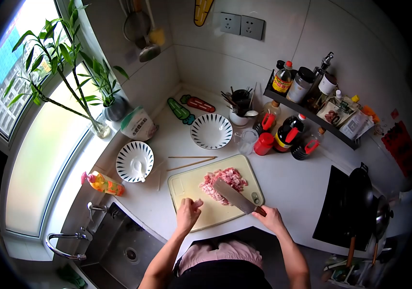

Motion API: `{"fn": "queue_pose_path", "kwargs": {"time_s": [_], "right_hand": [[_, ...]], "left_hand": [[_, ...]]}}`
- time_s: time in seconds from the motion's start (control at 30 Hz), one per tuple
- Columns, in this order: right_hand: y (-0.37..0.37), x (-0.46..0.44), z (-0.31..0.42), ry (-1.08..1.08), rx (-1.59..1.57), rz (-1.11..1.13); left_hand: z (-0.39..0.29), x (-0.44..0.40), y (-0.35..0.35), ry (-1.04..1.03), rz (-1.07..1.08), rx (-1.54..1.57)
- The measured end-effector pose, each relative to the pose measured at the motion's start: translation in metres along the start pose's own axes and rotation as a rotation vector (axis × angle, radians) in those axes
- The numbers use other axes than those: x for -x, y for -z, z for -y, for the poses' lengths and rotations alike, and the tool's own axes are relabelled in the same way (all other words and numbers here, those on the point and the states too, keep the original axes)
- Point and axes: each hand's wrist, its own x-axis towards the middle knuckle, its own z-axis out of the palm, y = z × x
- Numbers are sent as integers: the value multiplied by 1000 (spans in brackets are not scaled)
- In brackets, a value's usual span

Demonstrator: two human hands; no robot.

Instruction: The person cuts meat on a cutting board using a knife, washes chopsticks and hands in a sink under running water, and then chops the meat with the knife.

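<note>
My right hand is closed around the wooden handle of a cleaver. The broad blade lies over the near side of a pile of chopped raw meat on a pale yellow cutting board. Over the board's left part, my left hand pinches a small piece of raw meat, apart from the pile. Beyond the board's far edge lies a pair of chopsticks.
A patterned bowl holding a white spoon stands left, another patterned bowl behind the board. Sauce bottles stand back right, near a glass cup. The sink is front left; a stove with a wok is right.
</note>
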Motion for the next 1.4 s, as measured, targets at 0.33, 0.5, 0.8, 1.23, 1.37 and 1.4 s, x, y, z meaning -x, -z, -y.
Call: {"fn": "queue_pose_path", "kwargs": {"time_s": [0.33, 0.5, 0.8, 1.23, 1.37, 1.4], "right_hand": [[-14, 6, 33, 12, 4, -43], [-37, 9, 46, 142, -16, 28], [-55, 20, 62, 272, 280, -20], [-101, -20, 65, 327, 370, -7], [-84, -5, 43, 337, 347, 11], [-70, 4, 42, 264, 397, 38]], "left_hand": [[20, 20, -1, -208, -70, -254], [28, 25, -17, -402, -95, -172], [35, 26, -43, -451, -45, -327], [44, 25, -52, -464, -60, -326], [47, 26, -54, -419, -44, -375], [47, 27, -55, -401, -29, -395]]}}
